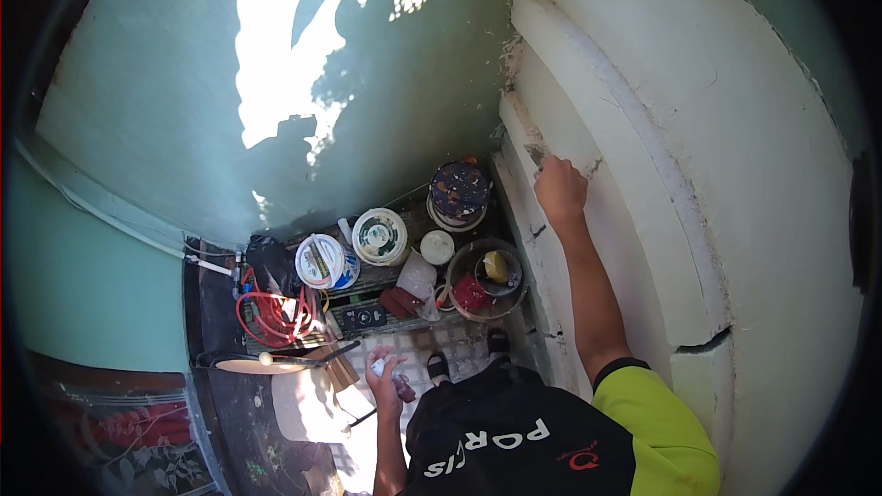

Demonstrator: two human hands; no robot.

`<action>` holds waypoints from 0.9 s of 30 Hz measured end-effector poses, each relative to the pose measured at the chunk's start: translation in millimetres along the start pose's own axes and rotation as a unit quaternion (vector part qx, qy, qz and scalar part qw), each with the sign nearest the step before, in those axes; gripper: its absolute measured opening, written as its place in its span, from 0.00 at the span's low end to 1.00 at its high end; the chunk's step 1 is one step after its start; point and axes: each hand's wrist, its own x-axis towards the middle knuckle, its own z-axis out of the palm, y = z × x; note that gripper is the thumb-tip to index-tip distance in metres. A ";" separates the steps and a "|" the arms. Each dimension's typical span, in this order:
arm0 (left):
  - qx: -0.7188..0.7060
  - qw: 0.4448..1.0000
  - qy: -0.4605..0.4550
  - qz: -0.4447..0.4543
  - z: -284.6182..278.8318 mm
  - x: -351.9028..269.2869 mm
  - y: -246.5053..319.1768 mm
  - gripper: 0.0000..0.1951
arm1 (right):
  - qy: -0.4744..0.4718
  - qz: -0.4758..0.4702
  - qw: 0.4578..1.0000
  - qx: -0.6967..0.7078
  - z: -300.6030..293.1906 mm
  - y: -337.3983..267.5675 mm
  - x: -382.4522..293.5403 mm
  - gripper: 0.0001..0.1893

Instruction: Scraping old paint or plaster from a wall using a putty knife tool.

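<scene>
My right hand [561, 187] is closed around the handle of a small scraper or putty knife [535, 153], its blade against the lower ledge of the pale wall moulding [518, 114]. Chipped, rough patches show along that ledge, and a crack [594, 167] runs in the recess just right of my hand. Lower down, by my left side, my left hand [386, 382] holds a small whitish object [378, 366] and a dark reddish piece [404, 389]; I cannot tell what either is.
A slatted wooden bench [379, 280] carries lidded paint tubs [380, 236], a paint-spattered bucket [459, 191], a clear basin [487, 280] with a yellow sponge [495, 266], and a coiled red hose [279, 313]. A white chair [306, 406] stands left of my legs. The green wall rises behind the bench.
</scene>
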 end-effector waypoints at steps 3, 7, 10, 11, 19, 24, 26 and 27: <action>0.004 1.000 -0.009 -0.010 5.1 -0.8 1.2 0.26 | 0.023 0.012 1.000 -0.002 13.4 -1.2 42.2 0.10; 0.003 1.000 -0.014 -0.001 2.2 -5.7 6.3 0.26 | 0.009 0.000 1.000 -0.011 6.0 -8.5 55.3 0.09; -0.005 1.000 0.021 -0.005 -6.0 -9.4 1.1 0.27 | -0.027 -0.001 0.999 -0.036 -11.9 -13.6 25.8 0.09; -0.006 0.999 0.040 -0.010 -6.1 -9.3 -0.6 0.27 | -0.027 -0.004 0.999 -0.036 -6.3 -16.0 32.9 0.09; -0.023 0.999 0.033 -0.010 -6.1 -11.8 -5.4 0.27 | 0.013 0.001 0.999 -0.032 -1.4 -23.8 89.5 0.10; -0.031 0.997 0.066 -0.010 -17.9 -21.2 -11.4 0.27 | -0.006 -0.010 1.000 -0.021 4.4 -14.2 45.0 0.10; -0.034 0.997 0.071 -0.010 -18.0 -21.8 -11.8 0.27 | -0.006 -0.013 1.000 -0.020 7.5 -16.6 56.2 0.11; -0.039 0.997 0.068 -0.016 -16.9 -21.1 -11.5 0.27 | 0.000 0.000 0.999 -0.036 11.2 -14.2 75.8 0.11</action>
